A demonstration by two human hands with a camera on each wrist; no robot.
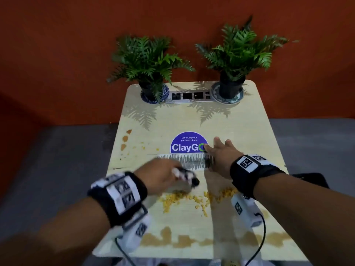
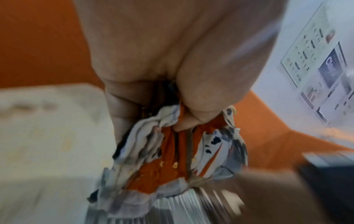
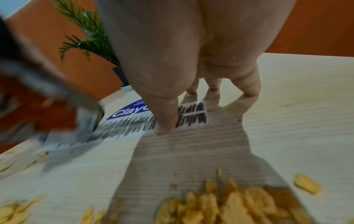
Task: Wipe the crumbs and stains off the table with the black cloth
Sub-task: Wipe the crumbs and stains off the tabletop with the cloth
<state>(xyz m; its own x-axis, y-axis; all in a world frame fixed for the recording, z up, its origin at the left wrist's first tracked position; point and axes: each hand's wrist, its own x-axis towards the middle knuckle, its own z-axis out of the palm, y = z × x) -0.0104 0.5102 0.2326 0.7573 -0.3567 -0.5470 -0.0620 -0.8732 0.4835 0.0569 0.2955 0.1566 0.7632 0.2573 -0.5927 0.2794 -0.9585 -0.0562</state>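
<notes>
Wipe was early/mid stage, my read. Crumbs (image 1: pixel 194 198) lay in a loose band across the near-middle of the counter (image 1: pixel 240 121), a few more scattered at the far left (image 1: pixel 143 145). Brown stains (image 1: pixel 180 240) ran along the near edge, untouched by the look of it; orange smears (image 1: pixel 125 139) sat at the left edge, also still there. Left hand (image 1: pixel 163 175) had its fingers curled round a bunched end of the cloth (image 1: pixel 192 161); the left wrist view showed the thumb pinching gathered fabric, white/grey with black marks and an orange patch, crumbs stuck to it. So the cloth read more patterned than black, but it was the only cloth in view. The rest of it lay as a flat strip across mid-counter, just near of the blue ClayGo sticker (image 1: pixel 187 143). Right hand (image 1: pixel 221 158) was flat, fingers straight and spread, thumb pressing the right end of the strip to the counter, gripping nothing. Left: all the crumbs, both stain zones. Containers: two dark pots at the far edge, left pot (image 1: pixel 148 91) and right pot (image 1: pixel 229 89), each holding a green fern and standing on a patterned saucer, with a socket panel (image 1: pixel 190 96) between them. No bin or tray for crumbs in view.
</notes>
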